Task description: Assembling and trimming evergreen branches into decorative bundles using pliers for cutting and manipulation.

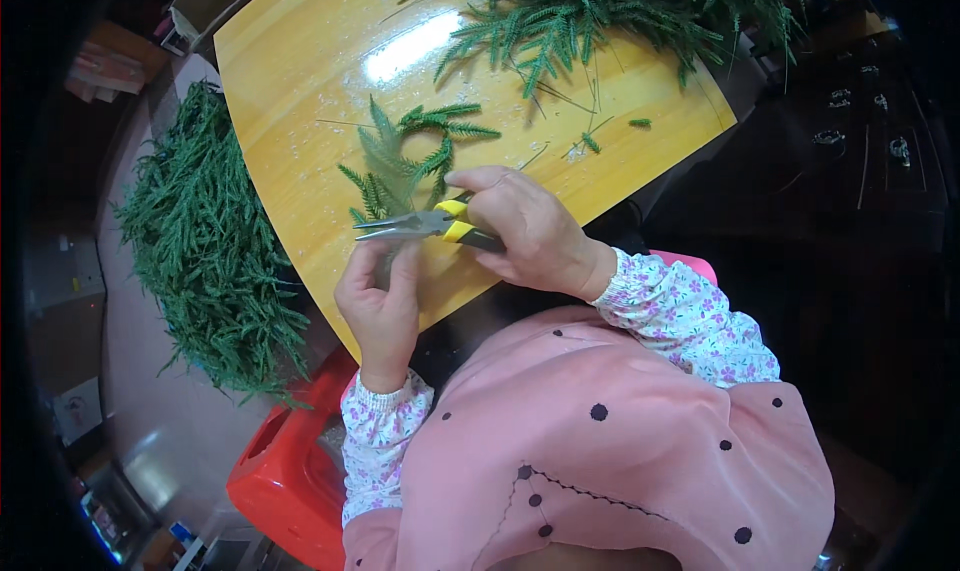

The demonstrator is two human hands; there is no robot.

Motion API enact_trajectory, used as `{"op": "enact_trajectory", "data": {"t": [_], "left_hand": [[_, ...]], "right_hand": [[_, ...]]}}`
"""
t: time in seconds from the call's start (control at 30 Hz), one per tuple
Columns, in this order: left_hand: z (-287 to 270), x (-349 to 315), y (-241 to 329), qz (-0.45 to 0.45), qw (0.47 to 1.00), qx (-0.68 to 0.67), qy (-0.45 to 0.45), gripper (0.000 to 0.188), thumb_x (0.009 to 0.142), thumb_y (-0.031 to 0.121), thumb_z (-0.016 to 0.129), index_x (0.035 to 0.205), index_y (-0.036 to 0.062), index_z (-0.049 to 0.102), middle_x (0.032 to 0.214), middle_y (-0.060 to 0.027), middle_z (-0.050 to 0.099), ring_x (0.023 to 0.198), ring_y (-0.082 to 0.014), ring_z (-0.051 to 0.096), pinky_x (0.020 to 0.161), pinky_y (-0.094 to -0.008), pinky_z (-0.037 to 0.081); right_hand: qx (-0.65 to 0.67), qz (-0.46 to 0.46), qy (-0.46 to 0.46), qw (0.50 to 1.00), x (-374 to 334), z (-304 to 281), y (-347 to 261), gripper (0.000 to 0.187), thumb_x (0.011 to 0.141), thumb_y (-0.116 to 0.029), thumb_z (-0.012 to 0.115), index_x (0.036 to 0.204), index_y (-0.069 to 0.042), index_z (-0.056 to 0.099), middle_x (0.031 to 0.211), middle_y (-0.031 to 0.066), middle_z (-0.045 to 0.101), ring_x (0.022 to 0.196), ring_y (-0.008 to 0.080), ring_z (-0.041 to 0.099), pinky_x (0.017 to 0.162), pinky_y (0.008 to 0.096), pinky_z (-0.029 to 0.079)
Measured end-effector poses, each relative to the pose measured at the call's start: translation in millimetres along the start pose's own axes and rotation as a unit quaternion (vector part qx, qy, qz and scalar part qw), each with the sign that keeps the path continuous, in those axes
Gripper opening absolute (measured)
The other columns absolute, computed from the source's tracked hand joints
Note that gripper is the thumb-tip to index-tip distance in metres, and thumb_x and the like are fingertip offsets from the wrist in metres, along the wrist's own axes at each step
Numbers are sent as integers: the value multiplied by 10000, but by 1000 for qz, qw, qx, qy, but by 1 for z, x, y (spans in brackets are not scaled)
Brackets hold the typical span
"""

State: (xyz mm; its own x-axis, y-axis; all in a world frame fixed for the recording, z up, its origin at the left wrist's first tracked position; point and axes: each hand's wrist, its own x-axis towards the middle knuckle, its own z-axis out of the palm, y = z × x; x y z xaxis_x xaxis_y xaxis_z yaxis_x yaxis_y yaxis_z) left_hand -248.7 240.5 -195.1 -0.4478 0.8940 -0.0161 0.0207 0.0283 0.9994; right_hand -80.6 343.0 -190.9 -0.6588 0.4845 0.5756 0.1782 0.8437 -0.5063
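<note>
My right hand (530, 229) is wrapped round needle-nose pliers (430, 223) with yellow and black handles. The pliers' jaws point left and are slightly apart, just above the fingertips of my left hand (380, 311). Thumb and fingers of that left hand are pinched together at the base of a green sprig (388, 166), which has needle-like branchlets and one broader fern-like leaf. The sprig fans out beyond the pliers, over the wooden tabletop (290, 81). Its lower stem is hidden behind the pliers and my fingers.
A large heap of green sprigs (590, 11) covers the table's far edge. Loose stems and a small cut piece (640, 123) lie on the right. Another big green pile (205, 246) stands left of the table, beyond a red plastic stool (290, 471).
</note>
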Motion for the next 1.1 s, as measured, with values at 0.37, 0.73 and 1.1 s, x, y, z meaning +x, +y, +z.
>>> {"op": "enact_trajectory", "data": {"t": [0.37, 0.73, 1.1], "left_hand": [[11, 4, 22, 45, 999, 17, 4, 96, 868, 27, 642, 951, -23, 639, 876, -9, 640, 813, -74, 552, 730, -218, 447], [33, -4, 49, 30, 1000, 0, 10, 102, 902, 73, 623, 959, -11, 613, 800, -11, 604, 696, -73, 531, 639, -205, 432], [28, 6, 62, -20, 983, -181, 9, 167, 937, 152, 591, 1021, 9, 576, 769, -13, 563, 669, -92, 516, 612, -228, 428]], "right_hand": [[-111, -10, -11, 994, 12, -7, 0, 573, 616, -30, 713, 1146, 1, 496, 1083, 171, 559, 986, 338, 565, 868, 409, 462], [-62, 31, -90, 994, 23, -52, -8, 466, 635, -35, 692, 1070, -1, 527, 898, 148, 574, 827, 335, 568, 715, 378, 466], [485, 366, 100, 788, 31, -120, 14, 230, 894, -88, 575, 1102, -3, 529, 986, 70, 613, 820, 152, 608, 703, 305, 497]]}}
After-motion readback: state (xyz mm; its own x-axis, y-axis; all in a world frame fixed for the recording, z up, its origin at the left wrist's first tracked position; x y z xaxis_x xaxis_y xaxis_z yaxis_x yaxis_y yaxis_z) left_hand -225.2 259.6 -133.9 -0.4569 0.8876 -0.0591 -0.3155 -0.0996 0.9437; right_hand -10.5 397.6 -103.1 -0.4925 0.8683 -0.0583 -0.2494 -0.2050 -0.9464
